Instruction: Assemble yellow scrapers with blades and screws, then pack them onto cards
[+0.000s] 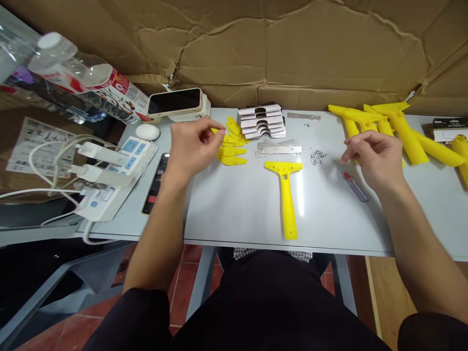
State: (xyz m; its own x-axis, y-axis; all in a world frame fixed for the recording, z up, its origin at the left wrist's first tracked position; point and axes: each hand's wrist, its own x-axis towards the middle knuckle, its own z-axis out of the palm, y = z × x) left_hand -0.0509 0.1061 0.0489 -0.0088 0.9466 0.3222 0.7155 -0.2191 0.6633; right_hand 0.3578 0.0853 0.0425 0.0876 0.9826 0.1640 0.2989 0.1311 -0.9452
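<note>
One yellow plastic T-shaped handle (287, 204) lay by itself in the middle of the grey worktop (234, 209), its crosspiece pointing away from the person. At least four more yellow plastic handles (413, 139) overlapped at the right. There was one screwdriver with a translucent grip (356, 189), one heap of small silvery screws (318, 157), at least three flat metal strips (287, 150) crossed over each other, and one stack of pale notched pieces (252, 124) behind them. Several thin, pointed yellow plates (233, 151), smooth and flat, fanned out at the left.

The T-shaped handle lay between the two hands, apart from both. The left hand (195, 146) was above the near side of the fanned plates, the right hand (378, 156) just beside the screwdriver's tip. The fingers of each were narrow, thumb close to forefinger; whether they pinched anything, I could not tell from this angle.
</note>
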